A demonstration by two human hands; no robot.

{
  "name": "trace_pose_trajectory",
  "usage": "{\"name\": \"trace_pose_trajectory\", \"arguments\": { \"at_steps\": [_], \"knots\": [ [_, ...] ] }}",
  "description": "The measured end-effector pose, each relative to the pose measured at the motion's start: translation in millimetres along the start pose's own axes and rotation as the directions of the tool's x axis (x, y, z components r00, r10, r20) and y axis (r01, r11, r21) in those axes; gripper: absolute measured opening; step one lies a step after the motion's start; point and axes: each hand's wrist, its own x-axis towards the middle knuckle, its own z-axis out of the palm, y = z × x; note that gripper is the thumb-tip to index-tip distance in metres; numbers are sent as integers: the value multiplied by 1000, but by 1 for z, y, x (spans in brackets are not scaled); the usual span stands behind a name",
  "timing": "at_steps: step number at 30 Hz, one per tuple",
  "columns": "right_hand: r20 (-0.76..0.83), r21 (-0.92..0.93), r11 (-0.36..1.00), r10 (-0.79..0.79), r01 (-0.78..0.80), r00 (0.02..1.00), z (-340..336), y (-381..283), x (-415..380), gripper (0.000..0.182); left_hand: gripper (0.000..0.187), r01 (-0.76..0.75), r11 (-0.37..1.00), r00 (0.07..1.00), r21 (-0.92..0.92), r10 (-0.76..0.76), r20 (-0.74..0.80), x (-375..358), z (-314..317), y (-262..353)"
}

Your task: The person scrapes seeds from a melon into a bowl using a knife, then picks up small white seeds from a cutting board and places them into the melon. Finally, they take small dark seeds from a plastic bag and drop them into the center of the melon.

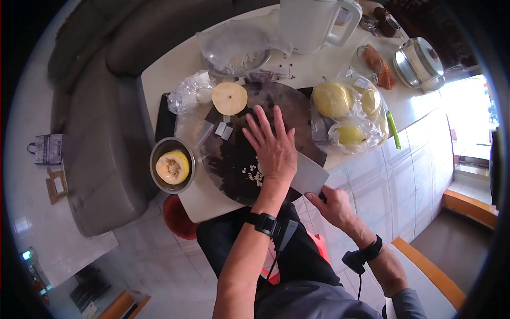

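My left hand (276, 154) lies over the round dark chopping board (295, 103), fingers stretched out and spread, its heel overlapping the blade of a cleaver (312, 176). The cleaver's handle is in my right hand (339, 208), closed around it just off the board's near right edge. Part of the blade is hidden under the left hand. Small pale chopped pieces (257, 177) are scattered beside my left wrist. A halved pear (229, 98), cut face up, sits at the board's far left edge, with small white slips (223, 131) below it.
A metal bowl (155, 178) at left holds a cut yellow fruit (174, 167) with seeds. Right of the board is a plastic bag of yellow fruit (333, 100), beside a green-handled tool (393, 131). A white jug (308, 26), covered dish (234, 45) and glass kettle (418, 64) stand behind.
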Motion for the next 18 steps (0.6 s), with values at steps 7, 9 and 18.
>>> {"name": "trace_pose_trajectory", "arguments": {
  "at_steps": [7, 9, 18],
  "knots": [
    [28, -9, 1000, 25, -24, 999, 5, -14, 7, 48, 62, 28, 997, 1000, -72, -27, 15, 6, 3, -9],
    [9, -15, 1000, 24, -24, 1000, 7, -16, 9, 48, 63, 12, 995, 1000, -96, -11, 14, 8, 4, -9],
    [-92, -24, 993, 112, -114, 989, 18, -25, 2, 49, 61, -106, 984, 994, -144, 103, -29, 23, 6, -11]
  ]
}}
